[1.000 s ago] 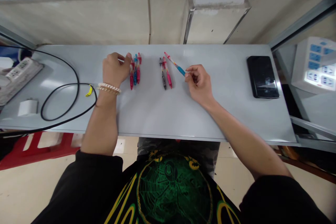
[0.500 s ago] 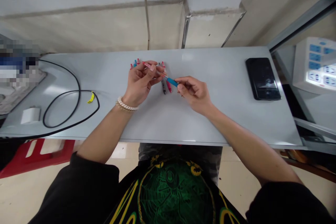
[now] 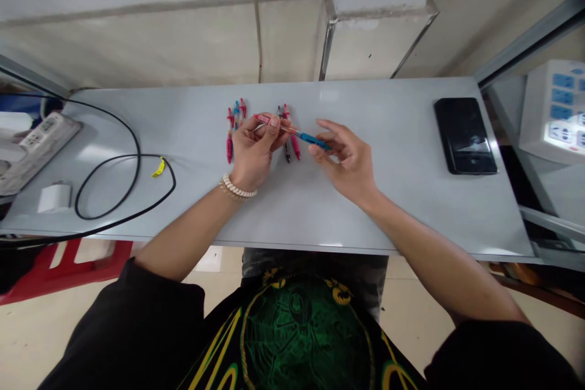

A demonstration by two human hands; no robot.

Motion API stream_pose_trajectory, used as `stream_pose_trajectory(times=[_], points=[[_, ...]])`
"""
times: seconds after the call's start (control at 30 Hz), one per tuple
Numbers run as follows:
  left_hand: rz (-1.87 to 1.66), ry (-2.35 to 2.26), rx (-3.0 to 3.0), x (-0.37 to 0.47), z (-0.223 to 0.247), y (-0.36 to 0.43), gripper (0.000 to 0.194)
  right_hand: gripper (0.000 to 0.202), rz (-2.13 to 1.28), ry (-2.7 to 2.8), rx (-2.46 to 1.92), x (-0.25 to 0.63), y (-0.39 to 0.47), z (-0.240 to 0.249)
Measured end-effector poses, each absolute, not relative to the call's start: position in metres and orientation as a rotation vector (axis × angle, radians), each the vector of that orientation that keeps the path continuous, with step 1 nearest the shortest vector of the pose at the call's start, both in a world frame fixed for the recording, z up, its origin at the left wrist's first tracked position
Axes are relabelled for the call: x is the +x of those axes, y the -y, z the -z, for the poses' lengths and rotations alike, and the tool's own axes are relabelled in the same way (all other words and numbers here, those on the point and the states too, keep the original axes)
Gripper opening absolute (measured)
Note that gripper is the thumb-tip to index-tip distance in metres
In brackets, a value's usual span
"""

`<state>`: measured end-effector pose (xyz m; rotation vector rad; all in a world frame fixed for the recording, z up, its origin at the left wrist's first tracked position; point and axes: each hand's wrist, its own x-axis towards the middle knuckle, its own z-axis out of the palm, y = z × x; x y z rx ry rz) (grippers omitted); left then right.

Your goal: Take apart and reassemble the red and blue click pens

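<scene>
My left hand (image 3: 256,149) pinches a pen (image 3: 315,141) between thumb and fingers, around its clear middle. The pen has a red end up at the left and a blue grip that points right. My right hand (image 3: 345,158) is open, fingers spread, close around the blue end; the thumb is near it, and I cannot tell whether it touches. Left of my left hand lie several pens with red and blue parts, among them a red pen (image 3: 229,143), partly covered by the hand. Behind the held pen lie a black-ended pen (image 3: 287,153) and a pink-ended pen (image 3: 296,147).
A black phone (image 3: 465,136) lies at the table's right. On the left are a looped black cable (image 3: 132,189) with a yellow tag, a white charger (image 3: 55,197) and a power strip (image 3: 41,146). A white socket box (image 3: 548,113) stands beyond the right edge.
My right hand has loosened from the blue end, its fingers now spread. My left hand has moved right with the pen, uncovering more of the pens at left.
</scene>
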<state>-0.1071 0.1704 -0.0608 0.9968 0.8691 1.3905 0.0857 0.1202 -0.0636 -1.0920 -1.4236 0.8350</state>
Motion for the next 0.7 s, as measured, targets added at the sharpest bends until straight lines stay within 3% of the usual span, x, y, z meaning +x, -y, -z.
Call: stream_pose_trajectory(times=[0.33, 0.47, 0.57, 0.7], points=[[-1.367, -0.869, 1.000, -0.1078, 0.0626, -0.1725, 0.035, 0.032, -0.922, 1.341, -1.088, 0.0869, -0.1198, 0.0580], [-1.352, -0.915, 1.001, -0.1070, 0.0607, -0.1722, 0.034, 0.034, -0.783, 1.391, -1.083, 0.0877, -0.1196, 0.0579], [-1.357, -0.912, 1.007, -0.1069, 0.0614, -0.1722, 0.031, 0.038, -0.911, 1.350, -1.112, 0.0884, -0.1189, 0.0568], [-1.369, -0.833, 1.002, -0.1071, 0.0648, -0.1729, 0.036, 0.033, -0.848, 1.389, -1.090, 0.0887, -0.1180, 0.0549]])
